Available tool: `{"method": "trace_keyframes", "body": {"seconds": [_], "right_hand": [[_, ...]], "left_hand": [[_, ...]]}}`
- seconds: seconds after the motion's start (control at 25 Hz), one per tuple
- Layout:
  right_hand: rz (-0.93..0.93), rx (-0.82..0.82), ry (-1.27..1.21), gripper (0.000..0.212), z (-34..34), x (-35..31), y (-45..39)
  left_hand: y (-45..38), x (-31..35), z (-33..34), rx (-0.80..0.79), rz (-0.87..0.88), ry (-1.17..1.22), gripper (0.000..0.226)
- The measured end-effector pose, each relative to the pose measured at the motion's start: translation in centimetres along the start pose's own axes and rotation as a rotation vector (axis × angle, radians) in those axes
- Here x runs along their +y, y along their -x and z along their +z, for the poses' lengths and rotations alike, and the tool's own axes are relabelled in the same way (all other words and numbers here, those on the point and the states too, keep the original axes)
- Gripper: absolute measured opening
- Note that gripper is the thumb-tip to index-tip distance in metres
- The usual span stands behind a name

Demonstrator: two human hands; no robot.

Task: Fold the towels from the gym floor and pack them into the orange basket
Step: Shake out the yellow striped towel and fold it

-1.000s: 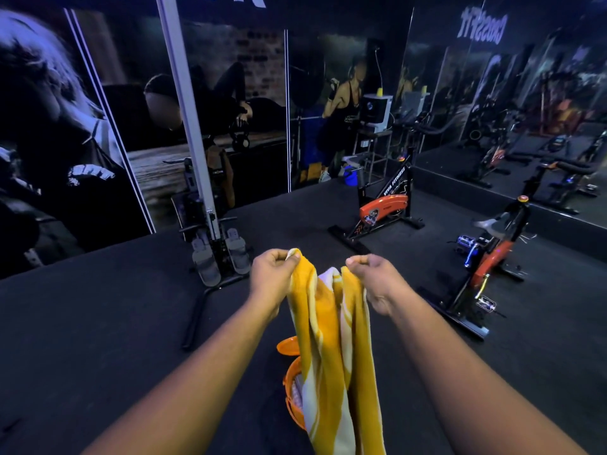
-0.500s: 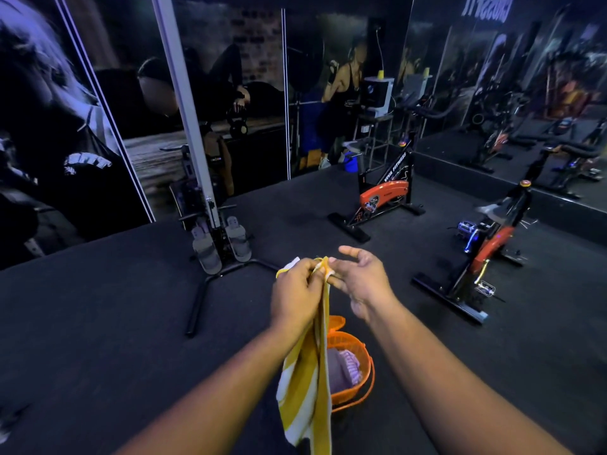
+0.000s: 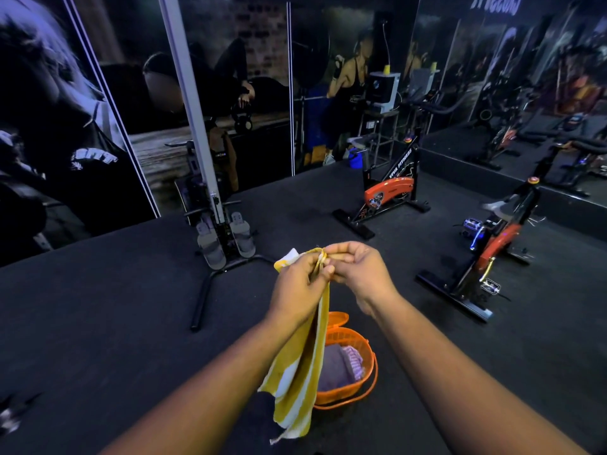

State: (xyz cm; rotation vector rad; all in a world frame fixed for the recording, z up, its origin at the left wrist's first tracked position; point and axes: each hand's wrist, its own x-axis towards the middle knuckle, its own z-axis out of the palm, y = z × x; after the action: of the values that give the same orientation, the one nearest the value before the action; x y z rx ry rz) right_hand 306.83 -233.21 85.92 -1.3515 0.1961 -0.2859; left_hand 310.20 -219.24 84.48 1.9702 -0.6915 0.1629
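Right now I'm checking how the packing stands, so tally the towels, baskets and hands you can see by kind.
Towels: 2, the yellow striped towel pinched by both hands and the purple towel in the basket
Baskets: 1, the orange basket on the floor
Hands: 2, the left hand and the right hand
Total: 5

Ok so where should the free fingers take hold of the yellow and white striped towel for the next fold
Probably the hanging bottom edge of the yellow and white striped towel. The left hand and right hand both pinch its top, so it hangs as a long doubled strip beside the round orange plastic basket. Reach from below with the right hand, lifting that end up.
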Motion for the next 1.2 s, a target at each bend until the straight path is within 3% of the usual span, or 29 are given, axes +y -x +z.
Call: {"method": "trace_keyframes", "body": {"seconds": [0.08,0.16,0.28,0.4,0.52,0.6,0.68,0.76,0.84,0.92,1.0,1.08,1.2], "right_hand": [[-0.067,0.007,0.143,0.028,-0.8,-0.1,-0.3],[-0.177,-0.002,0.378,0.031,-1.7,0.0,-1.0],[-0.385,-0.106,0.71,0.013,-3.4,0.6,-1.7],[-0.482,-0.186,0.944,0.013,-5.2,2.5,-1.3],[-0.339,-0.239,1.317,0.035,-7.6,4.7,-0.8],[-0.148,-0.285,1.55,0.041,-9.1,4.5,-0.5],[-0.169,-0.266,1.741,0.042,-9.6,3.1,-0.4],[-0.525,-0.261,1.724,0.036,-8.8,1.9,-0.5],[-0.772,-0.377,1.439,0.04,-6.5,1.2,-0.6],[-0.632,-0.45,1.125,0.06,-3.9,0.6,-0.8],[-0.511,-0.44,1.086,0.068,-2.4,0.3,-1.3],[-0.493,-0.406,1.324,0.067,-2.7,0.4,-1.7],[-0.346,-0.421,1.725,0.055,-5.6,0.8,-2.4]], "left_hand": [[-0.7,-0.4,-0.8,-0.079,-0.021,0.049,0.021],[-1.8,-0.5,-2.0,-0.138,-0.019,0.057,0.019],[-3.3,-0.4,-3.6,-0.215,0.121,-0.029,0.014],[-4.6,-0.7,-4.7,-0.089,0.062,0.098,0.014],[-6.1,-1.7,-6.6,0.102,-0.129,0.34,0.014],[-7.0,-2.6,-8.2,0.138,-0.156,0.34,0.018],[-7.3,-3.2,-9.1,0.125,-0.149,0.252,0.018],[-7.2,-3.1,-8.9,0.083,-0.138,0.255,0.018],[-6.9,-1.6,-8.0,-0.03,-0.057,0.346,0.017],[-6.7,0.4,-7.1,-0.133,0.041,0.406,0.016],[-6.8,1.7,-7.1,-0.164,0.092,0.45,0.017],[-6.9,1.7,-7.5,-0.14,0.105,0.44,0.016],[-6.9,0.2,-9.1,0.04,0.039,0.476,0.015]]}}
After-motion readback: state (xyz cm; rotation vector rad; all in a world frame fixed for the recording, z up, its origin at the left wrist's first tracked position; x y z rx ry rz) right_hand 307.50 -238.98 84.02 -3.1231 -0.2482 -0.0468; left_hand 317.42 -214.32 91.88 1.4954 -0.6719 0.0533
